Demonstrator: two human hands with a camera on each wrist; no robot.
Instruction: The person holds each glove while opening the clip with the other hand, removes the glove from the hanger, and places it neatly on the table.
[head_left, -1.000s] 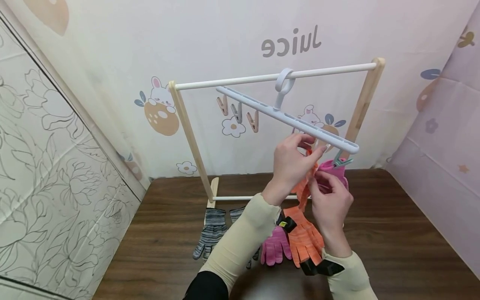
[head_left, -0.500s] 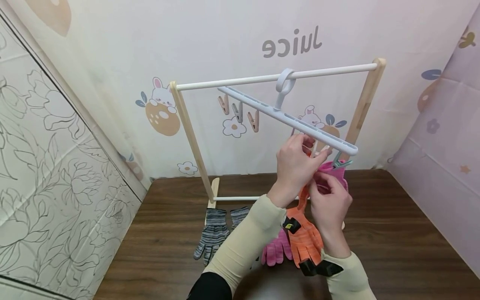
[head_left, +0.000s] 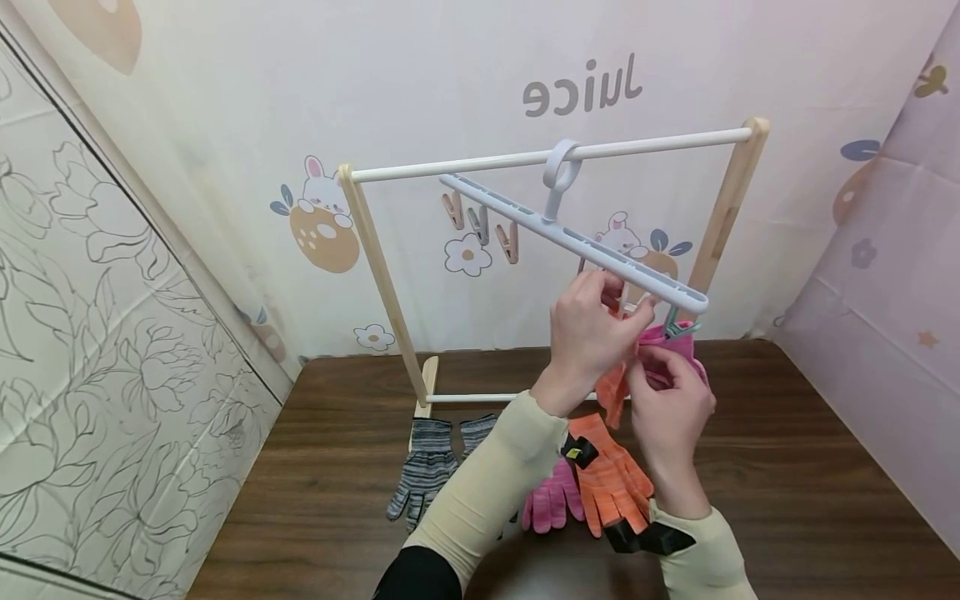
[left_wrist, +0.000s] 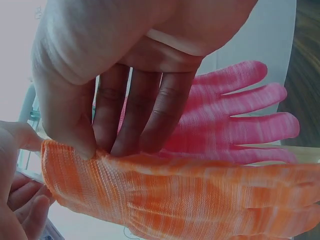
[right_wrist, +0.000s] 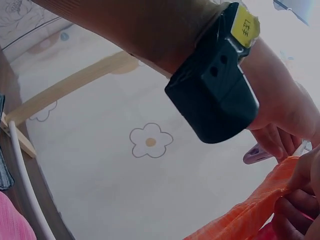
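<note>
Fingers of the left hand (head_left: 588,329) are curled and pinch the cuff edge of the orange glove (left_wrist: 200,197), with the thumb pressing on the knit from one side, as the left wrist view shows. Fingers of the right hand (head_left: 667,400) also pinch this cuff, just under the white clip hanger (head_left: 577,237). So the orange glove is held up just below the right end of the hanger, and its finger part hangs down from there. A pink glove (head_left: 671,342) is already in the green clip (head_left: 678,327) at the same end of the hanger, touching the orange one.

I judge that the orange glove is very light and soft. It is a stretchy knit, so it folds and sags where it is not supported. It is not fragile and not slippery. The best place to hold seems to be the thick cuff hem, because the fabric there is doubled.

Below the hanger, on the table (head_left: 787,467), lie another orange glove (head_left: 611,483), another pink glove (head_left: 551,504) and grey striped gloves (head_left: 423,471).
</note>
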